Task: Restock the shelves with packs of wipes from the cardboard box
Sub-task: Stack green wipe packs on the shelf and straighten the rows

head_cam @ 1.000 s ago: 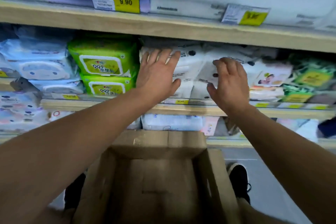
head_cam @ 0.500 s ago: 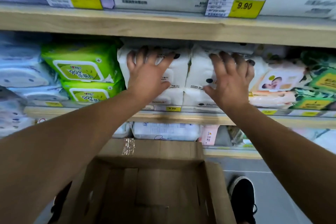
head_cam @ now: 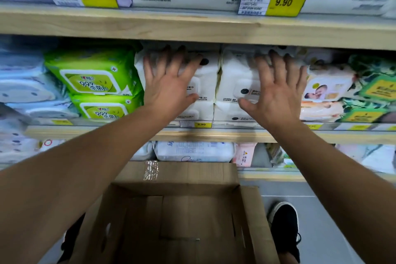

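Both hands now flat, fingers spread: left hand point(head_cam: 169, 83) and right hand point(head_cam: 276, 90) have pushed the soft white plastic wipe packs point(head_cam: 205, 83) back under their fingertips; brown cardboard box point(head_cam: 182, 216) below looks empty, restock nearly done.

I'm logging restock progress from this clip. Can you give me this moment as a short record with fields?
left hand: open, fingers spread, pressing the left stack of white wipes packs
right hand: open, fingers spread, pressing the right stack of white wipes packs
shelf: middle shelf; green wipes packs to the left of the white ones
cardboard box: open, below the arms, no packs visible inside
stage: white packs shelved, being pushed into place
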### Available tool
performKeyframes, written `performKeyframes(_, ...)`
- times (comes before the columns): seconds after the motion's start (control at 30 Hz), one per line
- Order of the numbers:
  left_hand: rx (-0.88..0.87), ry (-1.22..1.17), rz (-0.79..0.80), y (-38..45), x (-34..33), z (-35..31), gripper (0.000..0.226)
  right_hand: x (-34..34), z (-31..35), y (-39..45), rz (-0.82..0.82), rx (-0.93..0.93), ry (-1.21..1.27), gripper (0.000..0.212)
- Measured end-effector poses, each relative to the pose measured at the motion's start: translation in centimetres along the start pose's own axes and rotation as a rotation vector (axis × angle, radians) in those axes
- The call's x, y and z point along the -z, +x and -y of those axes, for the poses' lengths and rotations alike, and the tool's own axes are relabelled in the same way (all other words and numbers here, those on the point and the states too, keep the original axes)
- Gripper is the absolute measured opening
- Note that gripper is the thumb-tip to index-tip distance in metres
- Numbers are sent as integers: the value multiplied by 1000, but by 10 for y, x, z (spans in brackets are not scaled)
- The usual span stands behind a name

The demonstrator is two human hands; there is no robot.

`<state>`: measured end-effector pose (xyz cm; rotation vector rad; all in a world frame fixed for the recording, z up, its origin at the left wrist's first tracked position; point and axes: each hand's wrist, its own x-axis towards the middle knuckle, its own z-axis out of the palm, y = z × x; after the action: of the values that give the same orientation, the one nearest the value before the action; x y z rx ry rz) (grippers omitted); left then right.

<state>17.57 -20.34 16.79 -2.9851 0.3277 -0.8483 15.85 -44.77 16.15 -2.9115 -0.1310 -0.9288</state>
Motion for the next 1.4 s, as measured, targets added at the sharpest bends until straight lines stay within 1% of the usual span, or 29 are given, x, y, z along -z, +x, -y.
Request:
performKeyframes(0.03, 38, 7, -20, -6, 0, -1, 81, 0, 1, -6, -19, -53, 12, 96)
performKeyframes(0.1, 105, 3, -55, -16, -4, 1, 78, -4, 2, -16, -7, -99, 24, 99)
performKeyframes(0.17, 130, 1, -37, -19, -10, 4, 81, -12, 1, -18, 41, -104, 51, 102)
performKeyframes(0.23, 134, -7, -15, -15, -17, 4, 85, -22, -2, -12, 44, -108, 86, 104)
performKeyframes(0.37, 128, -26, -33, -6, -29, 7, 90, -36, -13, -3, -37, -53, 131, 103)
performKeyframes(0.57, 133, -10, -76, 1, -36, 11, 92, -49, -26, 10, -95, 18, 150, 103)
performKeyframes(0.67, 144, 10, -56, 1, -36, 9, 93, -49, -28, 14, -61, 8, 127, 104)
performKeyframes(0.8, 163, 28, -11, 0, -27, 1, 93, -34, -24, 12, 47, -10, 57, 107)
performKeyframes(0.9, 140, 37, 16, -1, -15, -2, 88, -18, -13, 7, 106, -53, -17, 104)
performKeyframes(0.97, 109, 23, 29, 2, -7, -6, 85, -12, 1, 9, 120, -28, -43, 104)
performKeyframes(1.07, 76, -17, 95, 17, -1, -16, 86, -11, 25, 22, 151, 31, -3, 105)
performKeyframes(1.13, 94, -43, 148, 28, -1, -21, 83, -14, 36, 30, 175, 1, 5, 100)
performKeyframes(1.23, 97, -69, 151, 29, 0, -22, 72, -21, 38, 30, 99, -22, 45, 85)
performKeyframes(1.3, 57, -82, 109, 23, 2, -18, 68, -24, 29, 24, 39, 9, 105, 78)
performKeyframes(1.4, 25, -70, 94, 16, 5, -12, 69, -26, 13, 18, 5, 95, 187, 76)
